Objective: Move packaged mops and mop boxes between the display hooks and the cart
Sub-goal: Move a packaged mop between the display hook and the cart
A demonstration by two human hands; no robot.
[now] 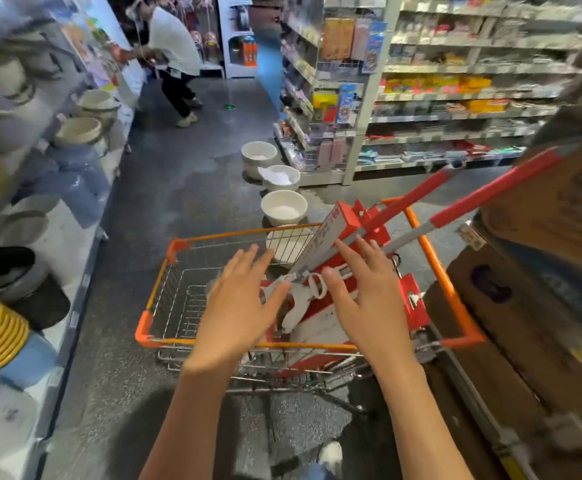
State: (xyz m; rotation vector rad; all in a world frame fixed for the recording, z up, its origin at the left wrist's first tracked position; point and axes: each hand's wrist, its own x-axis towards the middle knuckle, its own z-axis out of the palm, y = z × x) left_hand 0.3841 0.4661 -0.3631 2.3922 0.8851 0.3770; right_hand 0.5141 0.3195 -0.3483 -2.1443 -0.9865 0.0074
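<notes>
Both grips released, left hand (237, 303) and right hand (365, 296) partly hiding mop boxes (320, 327) in cart (435, 261).

The single head camera looked forward and down, close above the cart (317, 345), along a shop aisle.

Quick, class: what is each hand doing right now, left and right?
Left hand: open, fingers spread over the cart, holding nothing.
Right hand: open, holding nothing.
</notes>
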